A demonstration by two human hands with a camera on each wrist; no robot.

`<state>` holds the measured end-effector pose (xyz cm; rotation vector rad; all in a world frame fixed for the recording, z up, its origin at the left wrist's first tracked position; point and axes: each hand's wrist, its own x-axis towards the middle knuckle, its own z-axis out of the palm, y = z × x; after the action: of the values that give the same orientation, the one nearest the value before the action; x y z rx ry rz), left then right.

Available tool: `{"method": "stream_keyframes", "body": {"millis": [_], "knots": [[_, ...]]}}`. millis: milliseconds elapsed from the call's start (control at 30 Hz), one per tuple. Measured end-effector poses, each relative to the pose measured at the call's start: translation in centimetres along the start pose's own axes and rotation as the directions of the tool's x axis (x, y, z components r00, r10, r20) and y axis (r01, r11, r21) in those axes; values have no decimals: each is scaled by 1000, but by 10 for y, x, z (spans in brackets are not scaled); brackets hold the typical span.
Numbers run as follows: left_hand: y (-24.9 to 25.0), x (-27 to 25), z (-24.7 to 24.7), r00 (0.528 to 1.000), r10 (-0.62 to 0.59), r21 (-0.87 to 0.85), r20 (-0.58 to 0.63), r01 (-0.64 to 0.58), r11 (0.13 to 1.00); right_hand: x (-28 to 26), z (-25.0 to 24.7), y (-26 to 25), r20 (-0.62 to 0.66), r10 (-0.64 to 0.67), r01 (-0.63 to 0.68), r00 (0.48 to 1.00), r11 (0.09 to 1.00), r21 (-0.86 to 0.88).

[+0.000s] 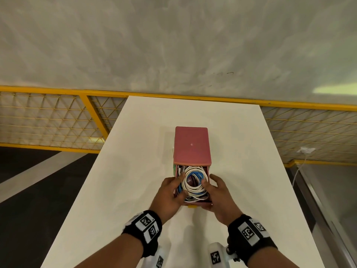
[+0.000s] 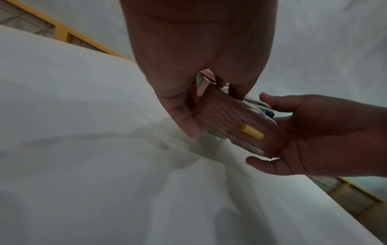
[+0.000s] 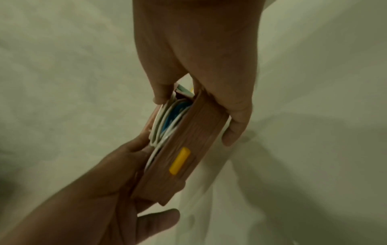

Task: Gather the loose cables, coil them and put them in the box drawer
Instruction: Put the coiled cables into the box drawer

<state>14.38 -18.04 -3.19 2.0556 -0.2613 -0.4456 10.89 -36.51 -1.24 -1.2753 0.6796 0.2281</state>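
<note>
A pink box [image 1: 191, 145] stands mid-table with its drawer [image 1: 199, 203] pulled out toward me. Coiled white and blue cables [image 1: 195, 183] fill the drawer above its rim. My left hand [image 1: 176, 187] holds the drawer's left side, with fingertips on the coil. On the other side my right hand [image 1: 209, 182] holds the right wall, thumb on the cables. The left wrist view shows the ribbed drawer front [image 2: 226, 119] and its yellow handle [image 2: 252, 134] between both hands. In the right wrist view the cables [image 3: 167, 119] bulge over the drawer front [image 3: 188, 140].
The white table [image 1: 135, 151] runs from me to a yellow-framed mesh fence [image 1: 58, 120] at its far end. A grey wall rises behind the fence. A white socket with a cord [image 1: 305, 150] sits low on the right. Dark floor lies to the left.
</note>
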Motion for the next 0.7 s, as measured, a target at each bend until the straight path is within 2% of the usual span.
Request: {"method": "stream_keyframes", "body": {"millis": [100, 267, 367, 500, 567, 700], "knots": [[-2, -4, -1, 995, 23, -22, 96, -21, 1000, 6, 0, -4, 2, 37, -37, 999, 999, -19], [-1, 0, 4, 1000, 31, 41, -4, -31, 999, 12, 5, -8, -48, 93, -94, 995, 995, -26], [-3, -4, 5, 997, 76, 188, 10, -76, 979, 11, 8, -13, -51, 113, -115, 992, 993, -35], [-2, -5, 5, 990, 130, 392, 58, -142, 909, 11, 9, -20, -48, 129, -130, 991, 991, -37], [-1, -2, 7, 991, 119, 369, 55, -131, 920, 12, 8, -21, -39, 126, -128, 991, 990, -53], [8, 6, 6, 999, 36, 245, -3, -35, 969, 14, 7, -20, -19, 138, -140, 990, 988, -72]]}}
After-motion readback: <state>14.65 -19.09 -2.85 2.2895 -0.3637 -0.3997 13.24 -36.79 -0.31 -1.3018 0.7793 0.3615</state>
